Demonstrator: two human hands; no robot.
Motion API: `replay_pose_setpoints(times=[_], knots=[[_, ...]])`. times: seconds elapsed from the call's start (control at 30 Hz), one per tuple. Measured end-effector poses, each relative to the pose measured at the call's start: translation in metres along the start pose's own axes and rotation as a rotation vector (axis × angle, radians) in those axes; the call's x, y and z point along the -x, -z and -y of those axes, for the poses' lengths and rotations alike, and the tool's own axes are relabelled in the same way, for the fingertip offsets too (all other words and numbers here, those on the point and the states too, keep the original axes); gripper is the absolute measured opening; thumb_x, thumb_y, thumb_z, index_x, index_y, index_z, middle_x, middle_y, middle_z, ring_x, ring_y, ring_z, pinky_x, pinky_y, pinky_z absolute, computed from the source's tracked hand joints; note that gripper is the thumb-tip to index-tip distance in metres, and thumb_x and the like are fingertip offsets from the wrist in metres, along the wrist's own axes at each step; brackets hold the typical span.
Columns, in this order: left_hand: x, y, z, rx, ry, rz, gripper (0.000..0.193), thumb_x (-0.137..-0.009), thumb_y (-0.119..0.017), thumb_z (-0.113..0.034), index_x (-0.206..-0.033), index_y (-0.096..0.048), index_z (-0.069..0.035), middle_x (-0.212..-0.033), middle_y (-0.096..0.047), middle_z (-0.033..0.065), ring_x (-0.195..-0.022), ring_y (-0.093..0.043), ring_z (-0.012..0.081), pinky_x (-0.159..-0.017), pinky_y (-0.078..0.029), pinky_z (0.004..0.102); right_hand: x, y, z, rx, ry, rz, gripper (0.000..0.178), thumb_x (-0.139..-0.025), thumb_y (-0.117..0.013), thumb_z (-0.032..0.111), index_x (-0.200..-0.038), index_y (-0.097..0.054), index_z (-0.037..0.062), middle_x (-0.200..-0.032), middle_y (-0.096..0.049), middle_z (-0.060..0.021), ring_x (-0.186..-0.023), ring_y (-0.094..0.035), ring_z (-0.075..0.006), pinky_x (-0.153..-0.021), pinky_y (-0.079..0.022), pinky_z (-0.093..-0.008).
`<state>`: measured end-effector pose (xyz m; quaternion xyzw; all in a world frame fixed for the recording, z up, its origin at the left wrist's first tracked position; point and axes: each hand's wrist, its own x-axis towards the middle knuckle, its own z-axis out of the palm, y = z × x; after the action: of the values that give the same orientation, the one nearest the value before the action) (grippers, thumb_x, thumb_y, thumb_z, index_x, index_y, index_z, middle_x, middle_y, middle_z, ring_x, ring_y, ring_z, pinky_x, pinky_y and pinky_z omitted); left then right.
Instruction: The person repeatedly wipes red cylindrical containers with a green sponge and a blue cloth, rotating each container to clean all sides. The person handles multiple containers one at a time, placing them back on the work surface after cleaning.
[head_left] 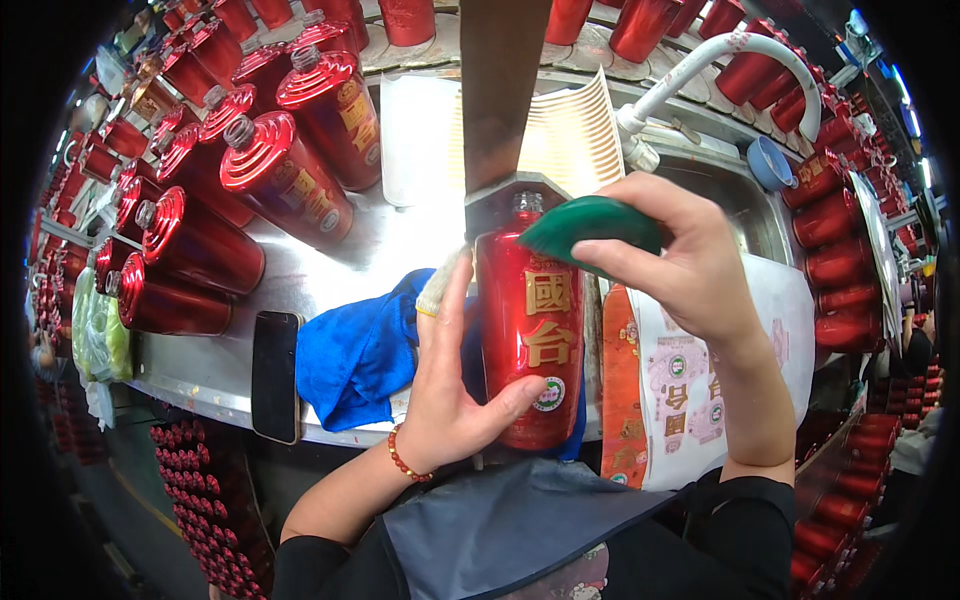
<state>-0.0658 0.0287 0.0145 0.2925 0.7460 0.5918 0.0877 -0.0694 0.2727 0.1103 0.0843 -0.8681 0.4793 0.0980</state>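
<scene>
In front of me a shiny red bottle (505,330) with raised gold characters lies tilted, its short neck pointing away from me and its label facing up. My left hand (455,385) is wrapped round its left side, the thumb pressing on the lower front beside a small round emblem. A whitish cover sits on one of its fingertips. Between the thumb and fingers of my right hand (690,255) is a dark green curved pad (595,232), held over the bottle's shoulder just below the neck. Its edge overlaps the bottle there; whether it touches is unclear.
Several red bottles (285,180) stand on the metal counter at left. A blue cloth (360,345) and a black phone (276,375) lie near its front edge. At right are printed transfer sheets (685,385), a sink (740,190) and a white faucet (720,50). A post (500,90) rises ahead.
</scene>
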Motion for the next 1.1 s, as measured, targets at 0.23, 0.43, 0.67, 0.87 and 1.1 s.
replay_pose_setpoints(times=[0.23, 0.43, 0.67, 0.87, 1.1], knots=[[-0.016, -0.011, -0.005, 0.185, 0.067, -0.144, 0.088, -0.095, -0.074, -0.02, -0.161, -0.02, 0.005, -0.153, -0.036, 0.0265, -0.142, -0.043, 0.035, -0.117, -0.039, 0.0458, 0.009, -0.003, -0.015, -0.257, -0.273, -0.062, 0.026, -0.087, -0.081, 0.012, -0.109, -0.074, 0.0, -0.091, -0.072, -0.0026, -0.082, -0.065, -0.0088, -0.073, -0.052, -0.0233], [-0.03, -0.015, -0.006, 0.134, 0.027, -0.183, 0.079, -0.096, -0.072, -0.018, -0.157, -0.029, 0.008, -0.147, -0.044, 0.0266, -0.136, -0.05, 0.033, -0.113, -0.04, 0.0404, 0.023, -0.003, -0.014, -0.17, -0.193, -0.141, 0.025, -0.089, -0.08, 0.009, -0.111, -0.073, 0.0002, -0.093, -0.073, -0.0016, -0.085, -0.065, -0.007, -0.076, -0.053, -0.0232], [-0.029, -0.016, -0.001, 0.257, 0.054, -0.17, 0.072, -0.1, -0.067, -0.016, -0.158, -0.029, 0.007, -0.146, -0.044, 0.0246, -0.137, -0.049, 0.0313, -0.114, -0.039, 0.039, 0.039, 0.003, -0.024, -0.291, -0.26, -0.263, 0.026, -0.09, -0.079, 0.008, -0.112, -0.071, -0.0013, -0.093, -0.073, -0.0045, -0.079, -0.069, -0.0078, -0.068, -0.055, -0.0209], [-0.034, -0.014, 0.003, 0.186, -0.008, -0.19, 0.07, -0.101, -0.067, -0.017, -0.156, -0.033, 0.007, -0.143, -0.048, 0.024, -0.134, -0.051, 0.0297, -0.111, -0.042, 0.0374, 0.047, -0.003, -0.012, -0.355, -0.294, -0.216, 0.027, -0.091, -0.078, 0.007, -0.115, -0.069, -0.0016, -0.094, -0.072, -0.0038, -0.077, -0.067, -0.0065, -0.066, -0.054, -0.0205], [-0.037, -0.019, 0.0, 0.198, 0.016, -0.194, 0.067, -0.102, -0.064, -0.018, -0.156, -0.032, 0.008, -0.141, -0.049, 0.0243, -0.13, -0.054, 0.0307, -0.109, -0.043, 0.0376, 0.049, -0.018, 0.0, -0.464, -0.324, -0.139, 0.028, -0.091, -0.079, 0.007, -0.115, -0.066, -0.0009, -0.097, -0.071, -0.0039, -0.084, -0.066, -0.0067, -0.071, -0.055, -0.0215]])
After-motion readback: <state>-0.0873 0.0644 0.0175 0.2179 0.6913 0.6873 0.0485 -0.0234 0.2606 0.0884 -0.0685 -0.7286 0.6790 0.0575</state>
